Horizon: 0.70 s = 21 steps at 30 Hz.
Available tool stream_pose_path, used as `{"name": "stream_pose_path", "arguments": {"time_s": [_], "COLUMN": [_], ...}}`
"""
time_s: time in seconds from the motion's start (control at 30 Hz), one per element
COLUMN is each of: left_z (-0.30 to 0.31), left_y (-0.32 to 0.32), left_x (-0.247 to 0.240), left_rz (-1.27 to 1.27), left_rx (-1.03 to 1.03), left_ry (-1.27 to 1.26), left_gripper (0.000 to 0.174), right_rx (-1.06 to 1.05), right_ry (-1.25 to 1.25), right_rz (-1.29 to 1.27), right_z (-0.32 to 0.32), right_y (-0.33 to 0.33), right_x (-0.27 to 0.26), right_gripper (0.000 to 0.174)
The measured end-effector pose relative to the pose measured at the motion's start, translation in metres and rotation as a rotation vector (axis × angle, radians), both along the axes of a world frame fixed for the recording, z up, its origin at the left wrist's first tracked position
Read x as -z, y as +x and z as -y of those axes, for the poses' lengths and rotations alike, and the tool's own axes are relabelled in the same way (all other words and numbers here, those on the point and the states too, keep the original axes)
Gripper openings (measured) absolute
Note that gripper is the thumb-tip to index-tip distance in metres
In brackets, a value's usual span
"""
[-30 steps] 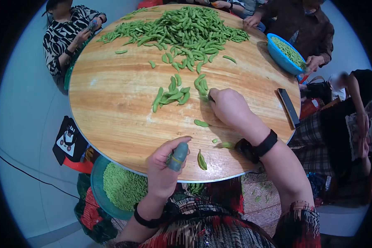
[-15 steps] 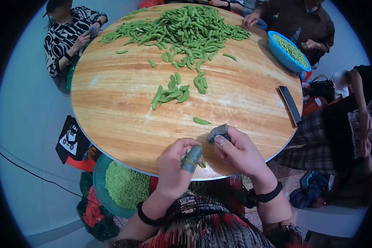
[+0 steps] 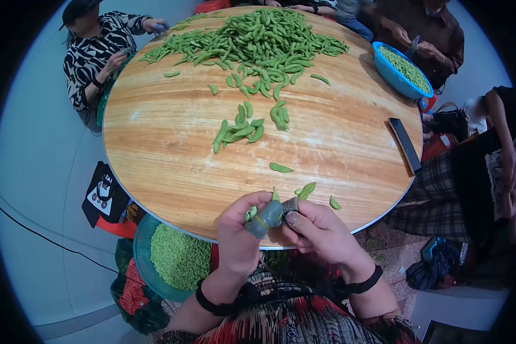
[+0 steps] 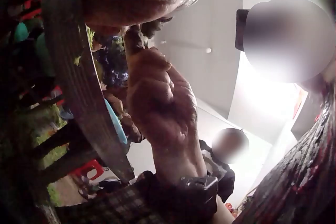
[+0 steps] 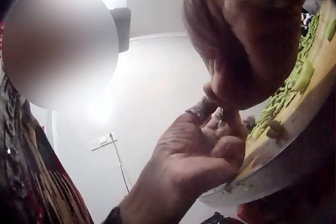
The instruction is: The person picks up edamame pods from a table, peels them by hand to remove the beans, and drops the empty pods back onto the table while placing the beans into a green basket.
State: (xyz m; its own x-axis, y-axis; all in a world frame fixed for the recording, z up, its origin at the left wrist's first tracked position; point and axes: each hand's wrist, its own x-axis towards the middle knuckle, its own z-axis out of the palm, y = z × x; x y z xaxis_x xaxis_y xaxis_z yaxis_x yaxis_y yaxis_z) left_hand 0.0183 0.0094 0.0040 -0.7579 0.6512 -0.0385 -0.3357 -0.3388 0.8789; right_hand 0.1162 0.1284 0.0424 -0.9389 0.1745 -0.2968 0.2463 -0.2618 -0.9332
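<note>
Both hands meet low over the near edge of the table. My left hand point(image 3: 238, 235) grips a green soybean pod point(image 3: 276, 196), its tip poking up past the fingers. A grey-green cover with a yellow band point(image 3: 260, 221) wraps one digit, and more pale green point(image 3: 250, 214) shows inside that hand. My right hand point(image 3: 321, 230), with a dark grey cover point(image 3: 290, 207) on one finger, pinches at the same pod with thumb and finger; the pod's lower part is hidden. Just beyond the right fingers another pod point(image 3: 307, 190) shows, and a small pod point(image 3: 334, 202) lies further right.
A large heap of pods point(image 3: 264, 40) covers the far side of the round wooden table point(image 3: 172, 149). Nearer lie a small cluster point(image 3: 239, 132) and a single pod point(image 3: 281, 167). A phone point(image 3: 404, 146), a blue bowl of beans point(image 3: 404, 71) and a basin of beans point(image 3: 178, 258) stand around.
My right hand has come back from the small pods near the table's middle to the left hand. Both hands are now together at a pod. One bunch of pods has shrunk slightly.
</note>
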Motion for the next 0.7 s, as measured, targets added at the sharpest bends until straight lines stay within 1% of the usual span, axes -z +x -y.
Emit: {"name": "stream_pose_path", "arguments": {"time_s": [0.03, 0.1, 0.13, 0.2, 0.23, 0.3, 0.33, 0.4, 0.43, 0.5, 0.53, 0.6, 0.63, 0.67, 0.7], "left_z": [0.0, 0.003, 0.006, 0.011, 0.011, 0.009, 0.005, -0.003, -0.003, -0.005, -0.005, -0.001, 0.001, 0.005, 0.007], "left_y": [-0.001, -0.006, -0.012, -0.024, -0.022, -0.016, -0.014, -0.012, -0.013, -0.016, -0.018, -0.024, -0.028, -0.031, -0.032], "left_x": [-0.002, -0.006, -0.002, 0.005, 0.004, -0.007, -0.003, 0.008, 0.007, 0.002, 0.001, -0.001, -0.002, -0.003, -0.004], "left_rz": [0.001, 0.186, 0.187, 0.379, 0.38, 0.358, 0.361, -0.37, -0.369, -0.32, -0.316, -0.053, -0.052, 0.048, 0.146], "left_rx": [0.001, 0.138, 0.139, 0.444, 0.444, 0.317, 0.318, 0.07, 0.07, 0.006, 0.004, 0.008, 0.006, 0.028, 0.049], "left_ry": [0.0, 0.031, 0.033, 0.3, 0.3, 0.194, 0.193, -0.182, -0.181, -0.149, -0.146, -0.014, -0.014, 0.046, 0.105], "left_gripper": [0.024, 0.019, 0.019, 0.022, 0.022, 0.013, 0.013, 0.02, 0.02, 0.03, 0.03, 0.028, 0.028, 0.025, 0.023], "right_rx": [0.001, 0.081, 0.082, 0.083, 0.084, 0.081, 0.084, 0.066, 0.066, 0.096, 0.095, -0.067, -0.168, -0.037, 0.095], "right_ry": [0.0, -0.07, -0.068, -0.543, -0.544, -0.379, -0.38, 0.102, 0.103, -0.225, -0.222, -0.014, 0.195, 0.666, 1.007], "right_rz": [0.001, 0.019, 0.02, 0.092, 0.094, 0.113, 0.115, -0.003, -0.002, 0.151, 0.155, 0.03, 0.065, 0.031, 0.039], "right_z": [0.002, 0.007, 0.005, 0.001, 0.001, 0.001, 0.0, -0.002, -0.004, -0.011, -0.015, -0.027, -0.043, -0.057, -0.076], "right_y": [-0.001, -0.002, -0.002, -0.002, -0.003, -0.006, -0.007, -0.012, -0.015, -0.023, -0.028, -0.041, -0.048, -0.063, -0.081], "right_x": [0.0, 0.0, -0.002, -0.005, -0.005, -0.006, -0.003, 0.005, 0.003, -0.003, -0.003, 0.0, -0.007, -0.015, -0.013], "right_gripper": [0.022, 0.02, 0.02, 0.018, 0.018, 0.015, 0.015, 0.013, 0.013, 0.016, 0.016, 0.023, 0.025, 0.025, 0.025]}}
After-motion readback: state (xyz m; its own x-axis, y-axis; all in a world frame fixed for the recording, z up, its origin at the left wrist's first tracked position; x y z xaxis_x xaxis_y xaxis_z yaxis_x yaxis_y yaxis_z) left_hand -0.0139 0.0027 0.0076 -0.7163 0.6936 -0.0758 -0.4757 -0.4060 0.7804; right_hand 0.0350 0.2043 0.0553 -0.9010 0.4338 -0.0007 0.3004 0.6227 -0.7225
